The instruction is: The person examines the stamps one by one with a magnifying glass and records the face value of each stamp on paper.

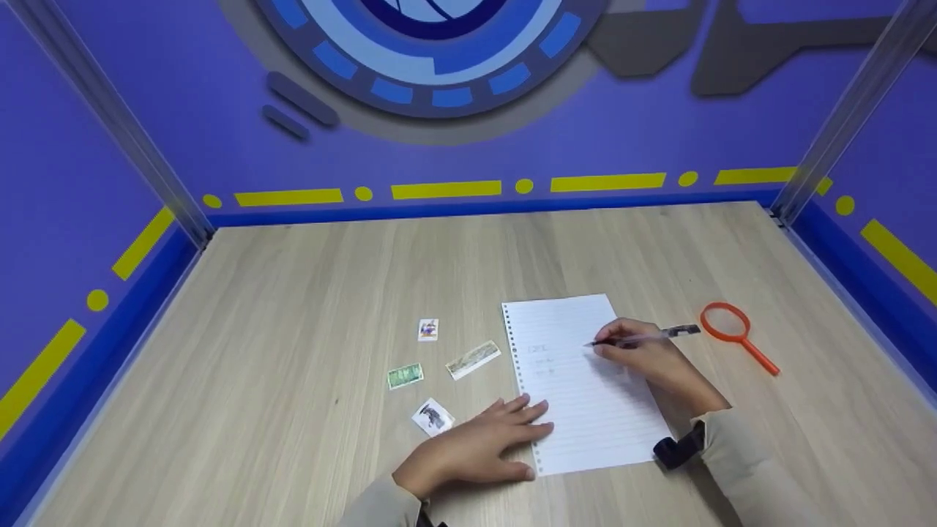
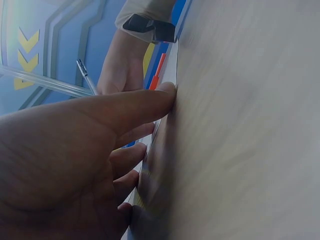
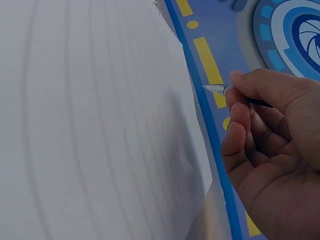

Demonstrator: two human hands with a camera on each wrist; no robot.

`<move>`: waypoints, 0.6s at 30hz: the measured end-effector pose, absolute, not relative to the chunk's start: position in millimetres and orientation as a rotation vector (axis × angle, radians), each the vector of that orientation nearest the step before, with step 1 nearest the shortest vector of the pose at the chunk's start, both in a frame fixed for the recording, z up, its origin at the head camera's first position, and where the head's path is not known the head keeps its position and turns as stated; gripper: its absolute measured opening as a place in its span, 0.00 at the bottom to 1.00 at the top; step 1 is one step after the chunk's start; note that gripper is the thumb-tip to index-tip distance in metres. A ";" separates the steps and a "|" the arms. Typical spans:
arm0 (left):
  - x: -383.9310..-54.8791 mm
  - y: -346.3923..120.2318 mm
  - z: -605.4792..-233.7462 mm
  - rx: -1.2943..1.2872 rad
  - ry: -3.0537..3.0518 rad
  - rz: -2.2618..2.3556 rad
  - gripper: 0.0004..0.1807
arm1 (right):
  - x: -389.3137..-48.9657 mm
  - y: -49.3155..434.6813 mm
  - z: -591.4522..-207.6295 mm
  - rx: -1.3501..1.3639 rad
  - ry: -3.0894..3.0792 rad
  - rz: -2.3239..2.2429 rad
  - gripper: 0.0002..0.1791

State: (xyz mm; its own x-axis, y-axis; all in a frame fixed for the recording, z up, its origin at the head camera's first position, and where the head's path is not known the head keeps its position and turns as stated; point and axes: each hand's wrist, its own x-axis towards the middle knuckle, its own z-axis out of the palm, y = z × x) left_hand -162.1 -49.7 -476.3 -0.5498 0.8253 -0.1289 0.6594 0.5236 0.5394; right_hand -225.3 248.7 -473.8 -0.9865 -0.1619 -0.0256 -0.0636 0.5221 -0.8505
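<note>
A pen [image 1: 644,337] is pinched between the thumb and fingers of my right hand [image 1: 654,360], its tip close over the upper right of a lined paper sheet [image 1: 578,417]. Faint handwriting [image 1: 540,359] shows on the sheet's left half. My left hand [image 1: 490,441] lies with fingers spread and fairly straight, fingertips on the sheet's punched left edge. The left wrist view shows its thumb [image 2: 145,106] resting on the table. In the right wrist view the pen's pointed tip [image 3: 216,89] sticks out past the fingers.
Left of the sheet lie several small stamp-like pictures: a colourful one [image 1: 428,329], a green one [image 1: 405,376], a long one [image 1: 473,359] and a dark-figured one [image 1: 433,417]. An orange magnifying glass [image 1: 758,354] lies to the right. Blue panels [image 1: 468,161] wall the wooden table [image 1: 293,329].
</note>
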 end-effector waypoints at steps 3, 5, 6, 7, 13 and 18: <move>-161.7 -49.9 -475.5 1.228 2.397 0.632 0.33 | -224.5 255.0 -471.4 -0.206 2.669 -1.457 0.13; -161.3 -50.3 -475.2 1.228 2.397 0.640 0.33 | -224.5 259.3 -470.5 -0.201 2.680 -1.441 0.13; -161.0 -50.4 -475.1 1.223 2.395 0.641 0.33 | -224.5 261.4 -470.2 -0.202 2.686 -1.435 0.13; -160.8 -50.4 -475.0 1.219 2.394 0.643 0.33 | -224.5 263.6 -470.0 -0.207 2.688 -1.433 0.13; -160.2 -49.5 -475.0 1.217 2.396 0.643 0.33 | -225.9 277.0 -469.1 -0.228 2.694 -1.457 0.12; -160.1 -50.4 -475.9 1.224 2.402 0.633 0.33 | -227.3 288.5 -469.2 -0.249 2.743 -1.443 0.11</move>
